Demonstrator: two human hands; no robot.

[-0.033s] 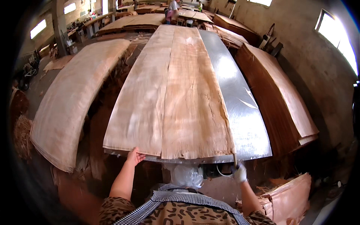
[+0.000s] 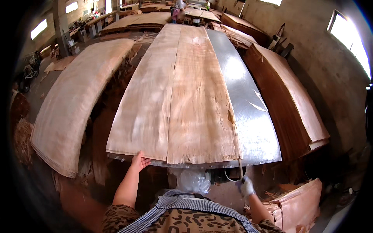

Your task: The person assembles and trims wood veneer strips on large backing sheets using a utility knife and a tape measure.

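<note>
Two pale wood veneer sheets [image 2: 202,105] lie side by side, lengthwise, on a long table with a shiny metal top [image 2: 254,124]. My bare left hand [image 2: 140,162] is at the near edge of the left veneer sheet [image 2: 142,112]; its thumb touches the edge and its fingers stretch out loosely below it. At the near right corner, my gloved right hand [image 2: 247,187] is closed around the dark handle of a knife [image 2: 241,169]. Its long narrow blade points up, with the tip by the corner of the right sheet. The right sheet's right edge is ragged and split.
A veneer stack [image 2: 77,105] stands to the left, and a taller stack [image 2: 287,93] along the right wall. Broken veneer pieces [image 2: 299,206] lean at lower right. A clear plastic bag [image 2: 193,181] hangs below the table's near edge. Another person [image 2: 178,9] stands at the far end.
My right hand has come down and slightly left, drawing the knife toward me with it. The left hand stays in place at the sheet's edge.
</note>
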